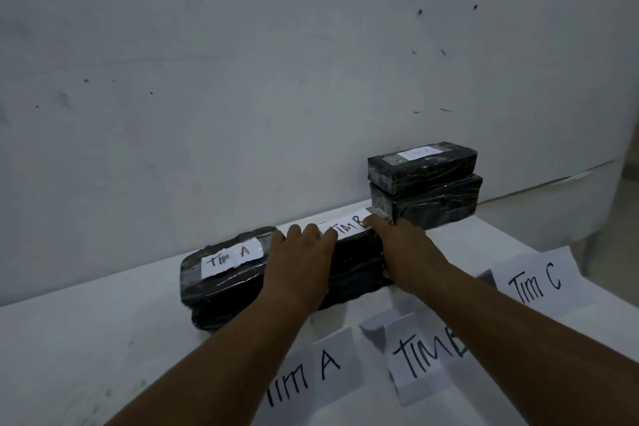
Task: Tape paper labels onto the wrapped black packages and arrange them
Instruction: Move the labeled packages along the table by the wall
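Two wrapped black packages lie side by side near the wall. The left package (224, 282) carries a taped paper label reading "TIM A" (231, 257). The package beside it (358, 264) has a "TIM B" label (349, 226) on its top. My left hand (299, 261) lies flat on that package with its fingertips pressing the label's left end. My right hand (401, 249) grips the package's right end, fingertips on the label's right edge and a strip of tape (380, 213). Two more black packages (423, 185) are stacked at the back right, the upper one bearing a small label (420, 152).
Three large paper signs lie on the white table (86, 339) in front: "TIM A" (311, 373), "TIM B" (425, 353) partly under my right forearm, and "TIM C" (534, 282). A grey wall rises right behind the packages. The table's right edge falls off past the "TIM C" sign.
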A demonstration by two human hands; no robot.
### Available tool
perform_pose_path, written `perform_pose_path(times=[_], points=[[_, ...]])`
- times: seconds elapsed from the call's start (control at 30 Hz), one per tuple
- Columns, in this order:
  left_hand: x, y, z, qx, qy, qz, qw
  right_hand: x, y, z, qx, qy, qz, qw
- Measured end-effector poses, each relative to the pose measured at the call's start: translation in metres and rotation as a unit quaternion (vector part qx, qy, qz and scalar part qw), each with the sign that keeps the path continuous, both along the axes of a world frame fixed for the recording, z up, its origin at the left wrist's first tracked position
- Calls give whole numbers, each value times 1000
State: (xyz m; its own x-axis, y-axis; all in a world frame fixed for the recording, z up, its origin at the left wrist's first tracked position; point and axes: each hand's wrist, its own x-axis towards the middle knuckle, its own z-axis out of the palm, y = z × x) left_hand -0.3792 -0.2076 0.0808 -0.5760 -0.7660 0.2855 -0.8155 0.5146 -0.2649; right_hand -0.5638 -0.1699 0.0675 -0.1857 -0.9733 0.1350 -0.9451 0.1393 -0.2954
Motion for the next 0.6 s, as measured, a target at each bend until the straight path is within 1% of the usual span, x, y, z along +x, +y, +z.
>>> perform_pose_path(times=[0.1, 0.23, 0.6], points=[[2, -7, -1, -6, 4, 9, 1000, 1, -7, 0, -4, 11, 4, 1000], [4, -19, -2, -6, 11, 25, 1000, 2, -23, 0, -5, 2, 9, 1000], [-7, -57, 2, -5, -3, 76, 997, 3, -73, 1, -13, 7, 14, 1000]])
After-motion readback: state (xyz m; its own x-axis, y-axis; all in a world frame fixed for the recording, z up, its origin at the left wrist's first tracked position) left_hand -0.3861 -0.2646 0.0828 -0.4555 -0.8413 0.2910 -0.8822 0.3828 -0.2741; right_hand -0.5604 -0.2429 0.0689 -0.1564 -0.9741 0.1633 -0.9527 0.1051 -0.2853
